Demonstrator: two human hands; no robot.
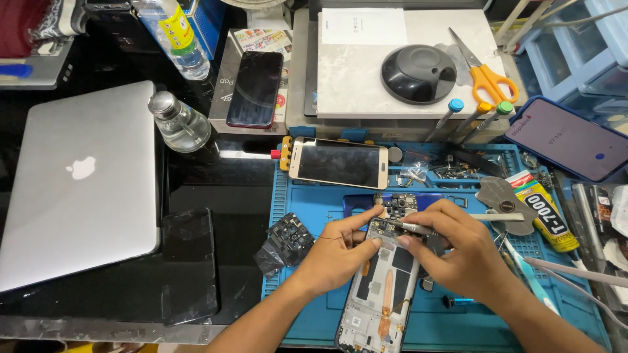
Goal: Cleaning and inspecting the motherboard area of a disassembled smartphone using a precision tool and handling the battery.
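— While the person is bending over the blue mat [314,202], where is the opened phone [383,281] lying?

— It is lying in the middle of the mat, right under both hands. Its long side is running from near the person's body up and away, leaning a bit to the right.

— What is the left hand [337,252] doing?

— It is pressing on the phone's left edge, fingers curled, one finger pointing at the top part.

— And the right hand [458,252]?

— It is pinching a thin metal tool [412,227]. The tip is pointing left, touching the top of the phone, so the right hand is doing the close work.

— How many things am I counting?

— One opened phone, one whole gold phone [339,163] above it, two dark phones farther off, three screwdrivers [471,117], one orange scissors [484,75], one laptop [78,183].
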